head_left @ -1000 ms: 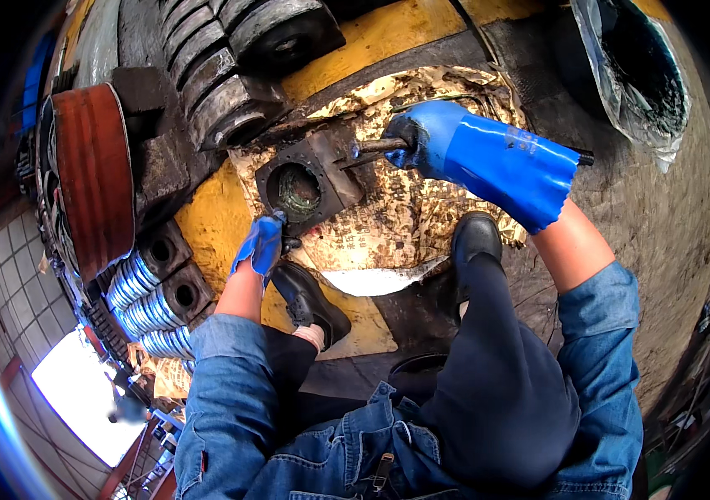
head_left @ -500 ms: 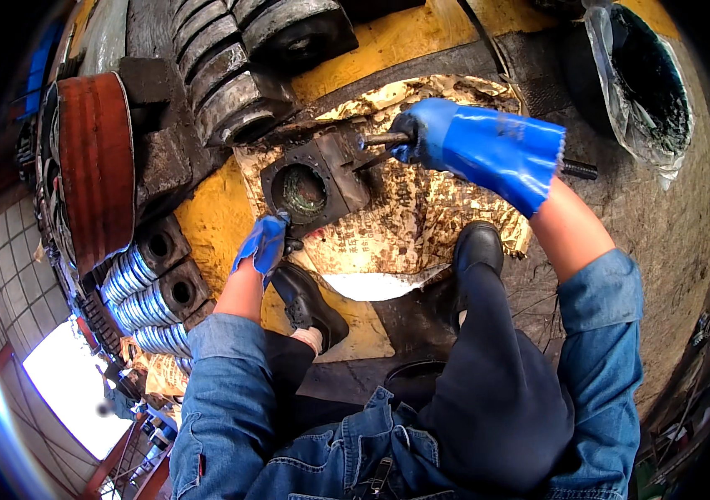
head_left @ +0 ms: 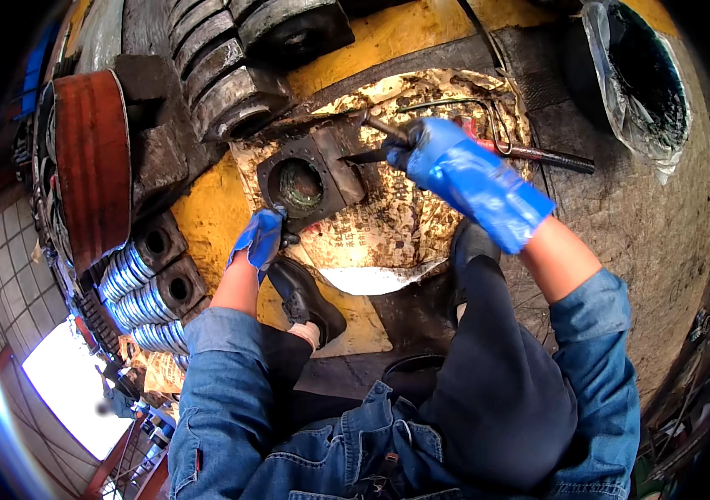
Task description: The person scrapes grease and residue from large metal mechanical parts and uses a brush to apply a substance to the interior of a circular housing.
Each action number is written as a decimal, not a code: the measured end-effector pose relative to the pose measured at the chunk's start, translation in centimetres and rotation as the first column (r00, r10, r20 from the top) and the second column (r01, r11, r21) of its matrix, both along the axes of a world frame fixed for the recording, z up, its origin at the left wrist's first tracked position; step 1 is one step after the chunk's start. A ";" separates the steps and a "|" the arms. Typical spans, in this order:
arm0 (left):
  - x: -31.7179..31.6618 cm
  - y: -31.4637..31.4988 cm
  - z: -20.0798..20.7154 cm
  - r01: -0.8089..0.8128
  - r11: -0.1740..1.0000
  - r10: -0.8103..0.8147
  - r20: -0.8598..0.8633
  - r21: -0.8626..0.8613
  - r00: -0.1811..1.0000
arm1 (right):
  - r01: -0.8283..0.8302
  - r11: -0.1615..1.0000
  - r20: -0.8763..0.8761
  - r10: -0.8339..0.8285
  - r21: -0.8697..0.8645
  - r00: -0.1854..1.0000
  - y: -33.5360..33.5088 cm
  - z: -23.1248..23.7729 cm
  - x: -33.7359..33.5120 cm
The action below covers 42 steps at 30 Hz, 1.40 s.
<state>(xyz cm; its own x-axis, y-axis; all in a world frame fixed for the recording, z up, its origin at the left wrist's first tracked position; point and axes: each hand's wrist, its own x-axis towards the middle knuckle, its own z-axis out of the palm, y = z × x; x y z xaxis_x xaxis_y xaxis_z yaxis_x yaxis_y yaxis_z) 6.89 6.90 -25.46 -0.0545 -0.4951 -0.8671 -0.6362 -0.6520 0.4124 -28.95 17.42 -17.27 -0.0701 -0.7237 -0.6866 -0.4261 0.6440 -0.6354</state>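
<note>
A dark, greasy metal block (head_left: 340, 171) with a round bore (head_left: 301, 185) lies on a stained paper sack (head_left: 421, 218). My left hand (head_left: 260, 237), in a blue glove, is closed at the block's near left corner and appears to grip its edge. To the right of the block, my right hand (head_left: 431, 153), also gloved in blue, is wrapped round a dark metal tool (head_left: 386, 127). A rod-like end sticks up from that fist, and a narrow blade-like part points at the block's right side. Whether its tip touches the block I cannot tell.
Behind the right hand lie a red bar with a black grip (head_left: 551, 157) and a bent thin rod (head_left: 446, 103). A plastic-lined bucket (head_left: 642, 83) stands far right. Ribbed metal blocks (head_left: 225, 75) are stacked far left, near a rust-red curved part (head_left: 92, 167). My shoes (head_left: 301, 304) flank the sack.
My right hand has come nearer to me with the tool, which now sits at a different angle. The red bar and bent rod behind it have come into sight. My left hand stays at the block.
</note>
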 end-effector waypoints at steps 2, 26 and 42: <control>-1.5 -0.3 0.7 -0.009 1.000 0.009 0.036 -0.010 0.999 | -0.133 0.987 -0.148 0.120 -0.086 0.982 0.2 -4.6 0.4; -2.7 -0.9 1.5 0.061 0.995 -0.072 0.141 0.082 0.987 | -0.112 0.990 -0.057 0.117 0.089 0.991 0.7 -1.7 -1.9; 1.9 -2.3 -1.9 0.417 0.908 -0.413 0.232 0.035 0.881 | -0.372 0.928 -0.355 0.359 0.031 0.864 -3.1 -2.5 -1.0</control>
<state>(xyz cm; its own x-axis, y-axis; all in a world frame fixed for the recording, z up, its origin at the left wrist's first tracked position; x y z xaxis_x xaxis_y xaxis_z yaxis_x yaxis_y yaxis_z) 8.80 4.59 -27.34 -0.0593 -0.4844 -0.8728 -0.9249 -0.3023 0.2307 -29.95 14.34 -19.78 -0.0244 -0.7685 -0.6393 -0.8239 0.3777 -0.4226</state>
